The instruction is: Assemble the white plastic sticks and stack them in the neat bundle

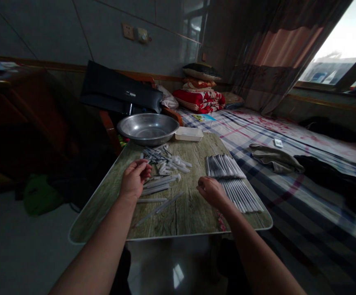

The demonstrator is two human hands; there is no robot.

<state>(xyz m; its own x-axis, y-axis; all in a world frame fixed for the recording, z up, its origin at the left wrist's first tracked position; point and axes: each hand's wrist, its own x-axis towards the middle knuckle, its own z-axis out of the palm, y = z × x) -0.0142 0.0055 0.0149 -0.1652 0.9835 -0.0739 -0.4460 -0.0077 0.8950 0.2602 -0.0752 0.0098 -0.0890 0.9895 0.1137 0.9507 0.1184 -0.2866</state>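
Head view: the left hand (136,178) is positioned at the left side of the loose pile of slender pale pieces (176,164), thumb and fingertips together; whether they clamp a piece cannot be determined. Several long pale tubes (157,186) lie immediately to its right on the table (180,221). The right hand (211,190) is located just beside the left edge of the aligned pale sticks (241,194), fingers curled together; any held item cannot be confirmed. The metal basin (148,128) and white tray (189,134) are situated beyond the pile.
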